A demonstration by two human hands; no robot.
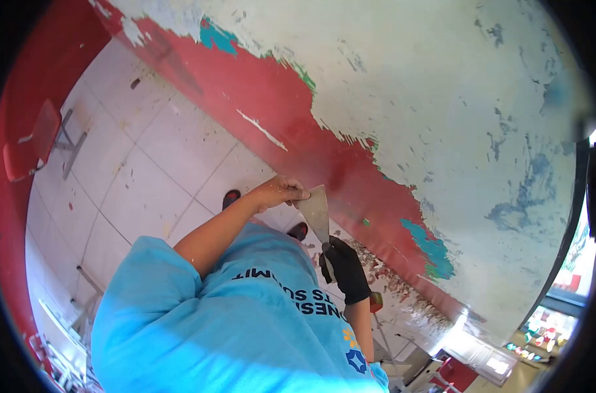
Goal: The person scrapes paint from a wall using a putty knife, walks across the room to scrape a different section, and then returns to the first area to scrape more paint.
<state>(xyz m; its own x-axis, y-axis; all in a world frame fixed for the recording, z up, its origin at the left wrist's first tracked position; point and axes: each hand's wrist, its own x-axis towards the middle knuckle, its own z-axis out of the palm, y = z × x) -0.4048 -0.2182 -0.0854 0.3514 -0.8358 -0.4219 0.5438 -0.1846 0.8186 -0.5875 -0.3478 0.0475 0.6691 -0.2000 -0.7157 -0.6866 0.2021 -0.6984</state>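
Over my blue shirt, a wide putty knife [315,211] is held up in front of the wall, its broad blade smeared and dull. My left hand [281,193], bare, pinches the corner of the blade between thumb and fingers. Wrapped round the handle at the lower end is my right hand [347,265], in a black glove. The wall [402,92] close by carries pale paint, scraped to a ragged edge above a red band [271,118], with teal and green patches showing. The blade appears apart from the wall.
Paint flakes [415,304] lie along the wall's foot at the lower right. White floor tiles [154,164] extend to the left, where a red chair [36,144] stands. My dark shoes [231,198] show below me. Furniture and clutter fill the bottom corners.
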